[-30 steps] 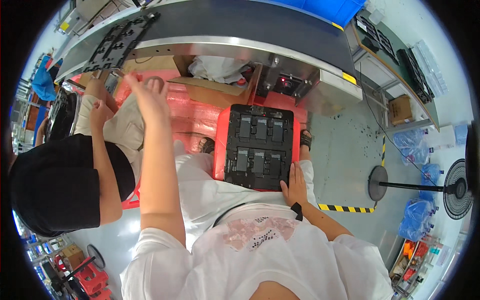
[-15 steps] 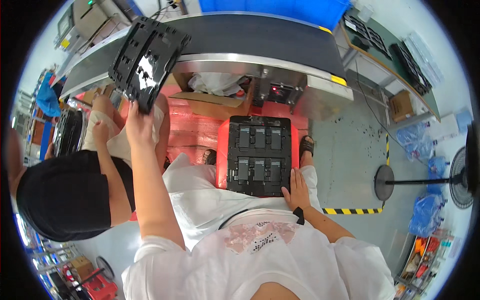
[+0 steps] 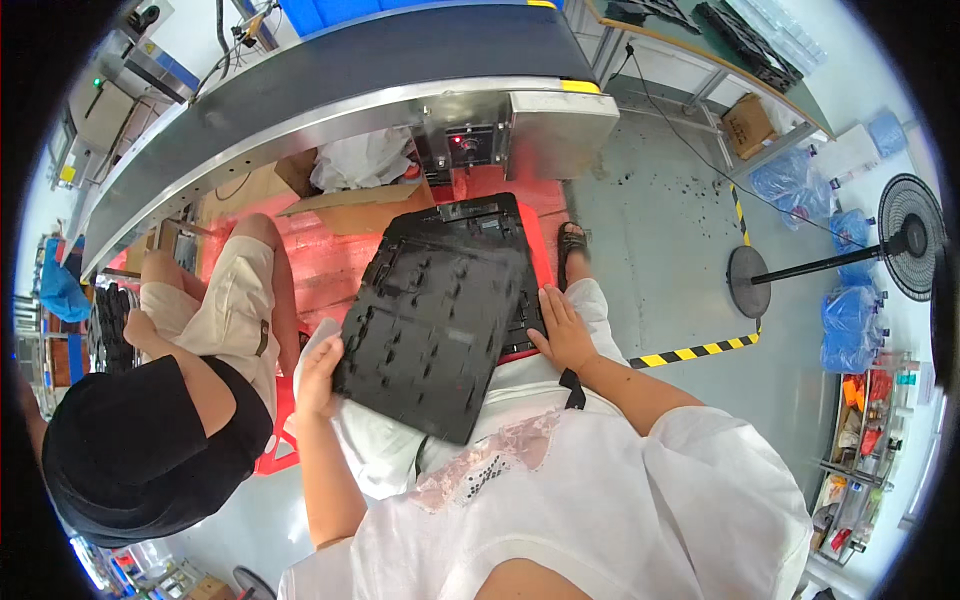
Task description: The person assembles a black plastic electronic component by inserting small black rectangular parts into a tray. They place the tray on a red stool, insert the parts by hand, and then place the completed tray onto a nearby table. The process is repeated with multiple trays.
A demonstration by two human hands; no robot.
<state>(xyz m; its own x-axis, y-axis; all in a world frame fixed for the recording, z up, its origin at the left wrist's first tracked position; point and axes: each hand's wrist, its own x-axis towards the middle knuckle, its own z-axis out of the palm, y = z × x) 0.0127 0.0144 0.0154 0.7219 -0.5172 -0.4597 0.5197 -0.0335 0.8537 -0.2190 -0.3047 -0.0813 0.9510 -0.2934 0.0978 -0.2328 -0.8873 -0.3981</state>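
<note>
1. In the middle of the frame we hold a black tray (image 3: 432,335), a thin moulded sheet with rows of small pockets, tilted over our lap.
2. Our left hand (image 3: 318,375) is closed on the tray's lower left edge, thumb on top and fingers hidden beneath; it alone carries the sheet.
3. Our right hand (image 3: 565,330) lies flat and open just right of centre, palm down on the edge of a stack (image 3: 500,225) of like trays resting on a red crate (image 3: 330,265); it grips nothing.
4. We judge the tray light and fairly flexible: held at one edge it will likely sag or twist, and the smooth plastic may slide in the fingers.
5. The rim looks like the best hold, one hand on each of two opposite edges, clear of the pockets, which seem thin enough to dent.
6. At the left of the frame a seated person (image 3: 150,430) in black works apart from us, and a conveyor (image 3: 330,75) arcs along the top.
</note>
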